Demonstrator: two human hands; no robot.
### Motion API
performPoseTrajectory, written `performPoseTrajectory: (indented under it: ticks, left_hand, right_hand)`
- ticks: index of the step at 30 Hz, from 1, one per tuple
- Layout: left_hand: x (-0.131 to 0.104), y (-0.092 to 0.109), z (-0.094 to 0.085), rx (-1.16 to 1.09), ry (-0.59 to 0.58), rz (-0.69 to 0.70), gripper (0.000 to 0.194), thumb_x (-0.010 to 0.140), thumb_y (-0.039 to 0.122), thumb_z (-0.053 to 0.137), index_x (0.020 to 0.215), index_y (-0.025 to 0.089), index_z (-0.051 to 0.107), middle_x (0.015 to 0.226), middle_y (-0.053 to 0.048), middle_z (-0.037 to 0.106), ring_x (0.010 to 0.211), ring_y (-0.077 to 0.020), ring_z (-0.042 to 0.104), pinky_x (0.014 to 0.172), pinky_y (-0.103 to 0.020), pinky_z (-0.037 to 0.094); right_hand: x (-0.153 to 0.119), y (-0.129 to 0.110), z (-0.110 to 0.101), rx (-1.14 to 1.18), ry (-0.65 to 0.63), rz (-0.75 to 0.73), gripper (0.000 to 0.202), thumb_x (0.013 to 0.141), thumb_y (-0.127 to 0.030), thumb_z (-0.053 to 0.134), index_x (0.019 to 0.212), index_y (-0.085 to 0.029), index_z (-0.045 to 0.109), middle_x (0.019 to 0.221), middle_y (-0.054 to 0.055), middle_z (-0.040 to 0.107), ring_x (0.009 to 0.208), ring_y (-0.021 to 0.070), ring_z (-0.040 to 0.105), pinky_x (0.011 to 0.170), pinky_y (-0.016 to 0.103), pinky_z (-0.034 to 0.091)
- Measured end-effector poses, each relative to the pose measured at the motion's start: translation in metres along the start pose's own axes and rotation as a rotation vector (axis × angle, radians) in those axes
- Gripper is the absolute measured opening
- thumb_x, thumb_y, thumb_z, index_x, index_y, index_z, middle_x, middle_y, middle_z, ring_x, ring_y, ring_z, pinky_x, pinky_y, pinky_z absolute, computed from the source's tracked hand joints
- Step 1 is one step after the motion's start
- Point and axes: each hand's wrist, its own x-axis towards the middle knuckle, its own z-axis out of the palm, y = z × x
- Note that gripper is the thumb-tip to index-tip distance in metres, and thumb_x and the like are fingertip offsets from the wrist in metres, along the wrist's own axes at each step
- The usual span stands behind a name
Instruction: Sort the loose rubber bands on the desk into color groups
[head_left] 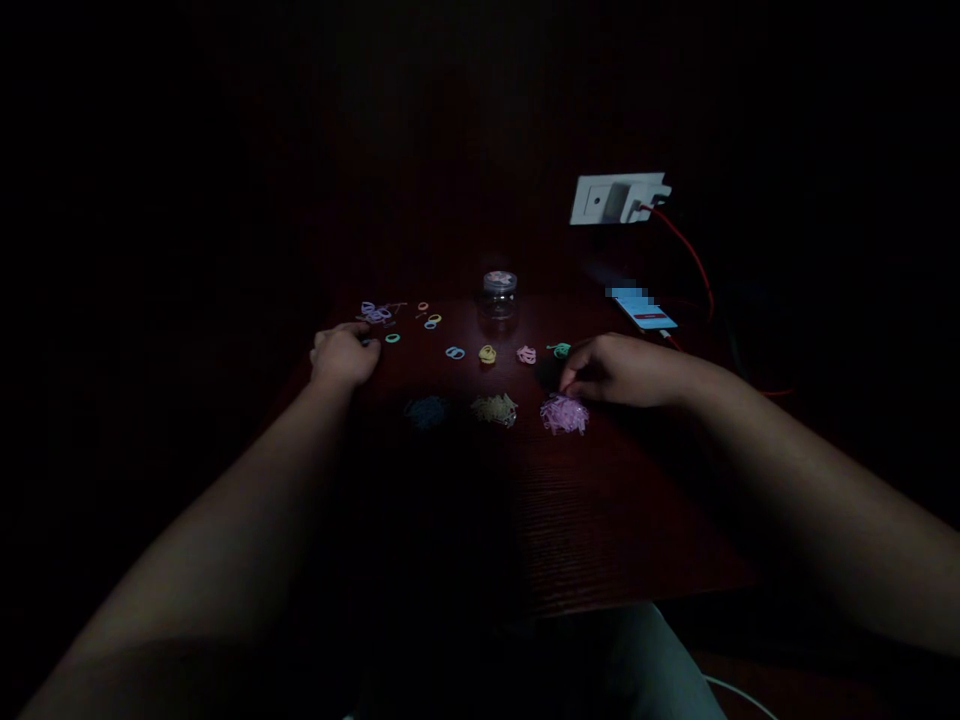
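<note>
My left hand [343, 358] rests at the left of the dark table, thumb and forefinger apart, beside a loose mix of small purple bands [375, 313]. Its other fingers are partly hidden. Over a pile of small clear-purple bands [564, 414], my right hand [611, 370] is closed in a pinch; whatever is between its fingertips is too small to make out. To the left of that pile lie a yellowish pile [495, 409] and a dark blue pile [427, 411]. Behind them sit small hair ties: blue [455, 353], yellow [487, 355], pink [526, 355] and green [561, 351].
A clear lidded jar [499, 296] stands at the back. Green [392, 338] and orange [423, 306] rings lie near my left hand. A lit phone [645, 308] is at right, with a red cable [694, 255] running from a wall socket [600, 200]. The surroundings are very dark.
</note>
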Motion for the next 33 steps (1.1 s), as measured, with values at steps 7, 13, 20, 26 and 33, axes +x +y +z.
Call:
performPoseTrajectory:
  ticks: [7,13,20,26,33]
  left_hand:
    - [-0.004,0.004,-0.004,0.026,0.031,-0.003,0.040,0.086,0.041,0.057,0.119,0.027,0.073,0.131,-0.006,0.068,0.130,-0.0357,0.051,0.108,-0.053,0.041]
    - [-0.004,0.019,-0.004,0.091,0.112,0.130,0.031,0.090,0.039,0.053,0.109,0.026,0.075,0.124,-0.007,0.071,0.121,-0.0323,0.055,0.102,-0.049,0.041]
    - [0.038,0.047,0.005,0.132,0.068,0.152,0.034,0.087,0.052,0.059,0.104,0.029,0.078,0.124,-0.010,0.068,0.117,-0.0321,0.057,0.098,-0.047,0.042]
    - [0.061,0.065,0.016,0.159,-0.059,0.198,0.029,0.086,0.049,0.059,0.092,0.030,0.079,0.106,-0.007,0.075,0.103,-0.0303,0.065,0.098,-0.048,0.041]
    - [0.054,0.069,0.019,0.253,-0.034,0.276,0.034,0.094,0.034,0.045,0.093,0.020,0.076,0.111,-0.014,0.073,0.107,-0.0319,0.065,0.094,-0.046,0.044]
  right_hand:
    - [-0.010,-0.003,-0.004,0.286,0.733,0.206,0.023,0.091,-0.039,0.053,0.084,-0.022,0.066,0.081,0.008,0.071,0.069,0.0217,0.065,0.063,0.036,0.049]
    - [-0.020,0.049,0.016,0.160,0.850,0.111,0.025,0.085,-0.051,0.058,0.079,-0.028,0.064,0.081,0.010,0.071,0.073,0.0278,0.066,0.065,0.045,0.052]
    - [-0.011,0.064,0.024,0.167,0.790,0.086,0.025,0.087,-0.048,0.057,0.084,-0.025,0.067,0.085,0.009,0.073,0.076,0.0276,0.069,0.069,0.044,0.055]
    - [-0.010,0.063,0.028,0.132,0.792,0.072,0.022,0.088,-0.046,0.056,0.084,-0.027,0.067,0.083,0.007,0.071,0.076,0.0255,0.068,0.068,0.041,0.054]
    - [-0.010,0.065,0.027,0.105,0.798,0.086,0.021,0.088,-0.045,0.056,0.084,-0.027,0.066,0.085,0.007,0.071,0.078,0.0255,0.068,0.071,0.041,0.053]
